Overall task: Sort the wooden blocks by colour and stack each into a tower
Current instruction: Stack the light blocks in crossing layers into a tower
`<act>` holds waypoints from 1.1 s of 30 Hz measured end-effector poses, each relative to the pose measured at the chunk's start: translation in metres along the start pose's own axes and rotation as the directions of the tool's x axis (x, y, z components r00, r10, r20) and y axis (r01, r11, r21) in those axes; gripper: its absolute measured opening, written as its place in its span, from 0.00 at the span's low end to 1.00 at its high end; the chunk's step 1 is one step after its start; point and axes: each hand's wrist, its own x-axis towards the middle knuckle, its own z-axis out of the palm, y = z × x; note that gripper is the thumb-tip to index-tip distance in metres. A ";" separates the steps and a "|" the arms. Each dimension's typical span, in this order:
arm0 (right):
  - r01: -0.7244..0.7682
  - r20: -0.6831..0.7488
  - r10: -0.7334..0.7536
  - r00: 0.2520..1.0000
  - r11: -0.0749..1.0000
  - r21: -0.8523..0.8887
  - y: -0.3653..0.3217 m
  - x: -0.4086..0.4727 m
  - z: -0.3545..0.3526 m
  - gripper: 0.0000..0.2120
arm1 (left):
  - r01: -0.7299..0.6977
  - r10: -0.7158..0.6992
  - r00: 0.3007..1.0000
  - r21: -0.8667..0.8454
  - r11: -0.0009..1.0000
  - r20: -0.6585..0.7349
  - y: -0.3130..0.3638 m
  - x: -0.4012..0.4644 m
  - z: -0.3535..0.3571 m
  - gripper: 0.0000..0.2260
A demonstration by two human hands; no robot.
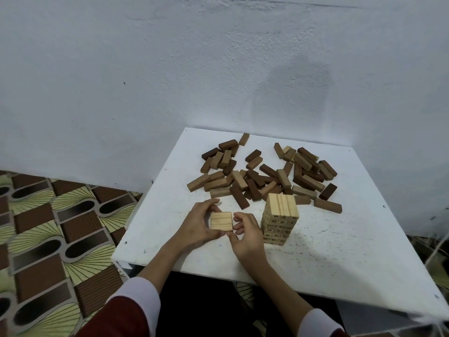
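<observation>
Both hands (pixel 220 226) round pale blocks (pixel 221 221)

White table (pixel 315 251) (scuffed), pale wall (pixel 145 69), patterned floor (pixel 48 227)

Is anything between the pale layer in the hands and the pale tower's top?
Nothing visible. The layer sits left of the tower, with bare table between; the loose pile lies behind.

Soft, dim, even indoor light with no glare. A faint rounded shadow darkens the wall (pixel 291 93) toward one o'clock. Wide-angle bending curves the table (pixel 340 263) edge at five o'clock, where focus smears; the centre is moderately sharp, slightly grainy.
</observation>
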 end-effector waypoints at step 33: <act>0.098 0.296 -0.060 0.953 0.988 -0.117 -0.047 0.029 -0.184 0.34 | -0.272 0.284 0.953 -0.118 0.955 0.103 0.145 0.024 0.026 0.38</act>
